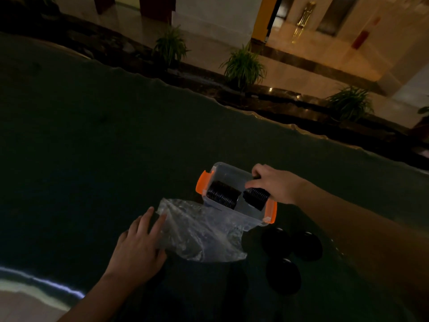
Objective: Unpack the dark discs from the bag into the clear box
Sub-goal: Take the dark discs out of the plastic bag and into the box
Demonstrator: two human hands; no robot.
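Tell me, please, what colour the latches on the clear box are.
Orange latches on the clear box, seen in the head view.

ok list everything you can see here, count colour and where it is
clear box: one, clear with orange clips, on the table past the bag
orange clips: two, orange, one on each short end of the box
rows of discs: two, black, on edge inside the box, the right one under the right hand
loose discs: three, black, flat on the table right of the bag
bag: one, clear crumpled plastic, on the table in front of the box
table: one, dark green cover
potted plants: at least three, green, on the ledge beyond the table
left hand: flat on the bag's left edge
right hand: gripping the right row of discs in the box
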